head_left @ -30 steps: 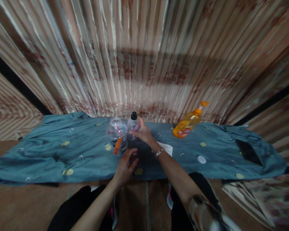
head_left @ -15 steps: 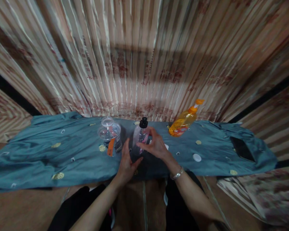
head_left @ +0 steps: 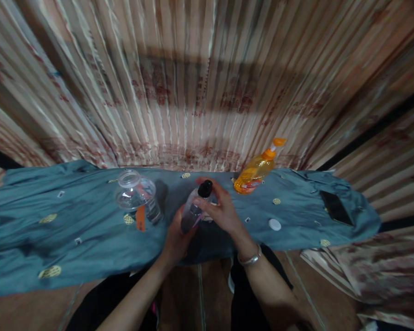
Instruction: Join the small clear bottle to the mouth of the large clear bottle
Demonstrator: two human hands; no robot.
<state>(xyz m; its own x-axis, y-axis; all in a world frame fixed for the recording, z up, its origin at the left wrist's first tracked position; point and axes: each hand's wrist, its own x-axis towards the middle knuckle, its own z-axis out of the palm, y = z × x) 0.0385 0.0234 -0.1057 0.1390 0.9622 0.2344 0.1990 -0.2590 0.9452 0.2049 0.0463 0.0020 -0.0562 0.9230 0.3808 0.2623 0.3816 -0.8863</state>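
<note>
A clear bottle (head_left: 190, 215) with a black cap (head_left: 205, 188) leans slightly to the right between my hands. My left hand (head_left: 176, 236) is wrapped round its lower part. Near the neck, my right hand (head_left: 221, 208) holds the bottle, thumb on the front and fingers behind the cap. To the left stands a clear plastic container (head_left: 134, 189) with a wide rim and an orange label (head_left: 140, 218). An orange pump bottle (head_left: 254, 174) is at the right, near the curtain.
A white round lid (head_left: 274, 224) lies right of my right hand. Farther right is a black phone-like slab (head_left: 336, 208). The blue patterned cloth (head_left: 100, 230) covers the table, and a striped curtain (head_left: 193, 101) hangs behind it.
My left hand has closed round the bottle's lower part. The bottle has come nearer and tilted, and my right hand has moved up towards its cap. The view has shifted slightly right.
</note>
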